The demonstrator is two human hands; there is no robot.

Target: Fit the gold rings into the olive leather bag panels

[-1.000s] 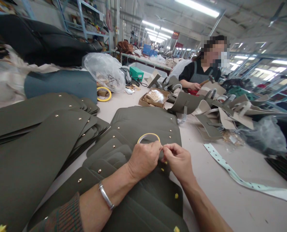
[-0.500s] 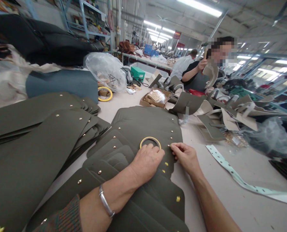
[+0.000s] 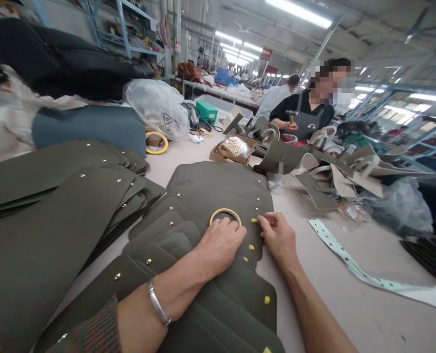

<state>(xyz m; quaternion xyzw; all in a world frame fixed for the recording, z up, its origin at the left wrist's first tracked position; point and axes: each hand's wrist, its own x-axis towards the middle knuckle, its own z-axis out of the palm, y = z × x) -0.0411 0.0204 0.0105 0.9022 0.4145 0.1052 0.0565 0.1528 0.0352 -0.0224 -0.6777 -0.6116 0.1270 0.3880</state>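
Observation:
Dark olive panels (image 3: 218,184) with small metal studs lie overlapped on the table before me. Closed round a yellow-rimmed tape roll (image 3: 226,212), my left hand (image 3: 223,245) rests over the middle of the panels. My right hand (image 3: 278,238) is at their right edge, its index fingertip beside a small yellow tape piece (image 3: 254,220); the fingers are apart and nothing shows between them. More yellow pieces (image 3: 252,247) stick along that edge.
Left, another stack of olive panels (image 3: 74,206). Behind are a second yellow tape roll (image 3: 157,143), a plastic bag (image 3: 159,108) and a cardboard box (image 3: 220,154). Curved pieces (image 3: 313,171) and a spotted strip (image 3: 346,260) lie right. A person (image 3: 306,117) holds a hammer (image 3: 291,116).
A yellow piece now covers the spot by my right fingertips where a stud showed. My right fingers have parted. The person across has lowered the hammer. The view has shifted slightly.

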